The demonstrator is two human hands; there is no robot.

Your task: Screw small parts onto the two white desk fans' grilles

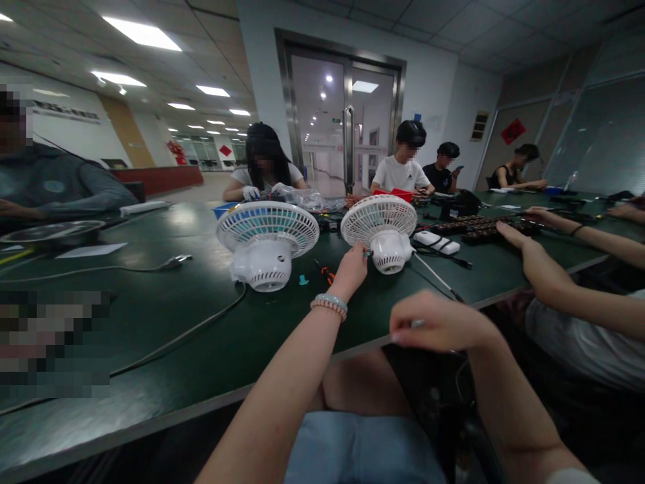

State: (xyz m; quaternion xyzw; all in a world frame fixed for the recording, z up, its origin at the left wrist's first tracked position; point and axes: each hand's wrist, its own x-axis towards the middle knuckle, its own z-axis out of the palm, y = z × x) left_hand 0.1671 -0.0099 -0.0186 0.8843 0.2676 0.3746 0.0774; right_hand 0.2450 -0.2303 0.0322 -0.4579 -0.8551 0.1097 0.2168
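Two white fans lie face down on the dark green table point(166, 316). My left hand point(350, 269), with bead bracelets on the wrist, reaches forward and pinches the rim of the right fan point(379, 228) beside its motor housing. The left fan point(267, 235) stands untouched about a hand's width to the left. My right hand point(438, 324) hovers over the table's near edge with fingers curled. A small shiny bit shows at its fingers; I cannot make out what it is.
An orange-handled screwdriver point(326, 272) and a small teal piece point(303, 279) lie between the fans. A thin rod point(437, 277) and grey cables point(171, 343) cross the table. A neighbour's arms point(534, 262) reach in from the right. Several people sit around the far side.
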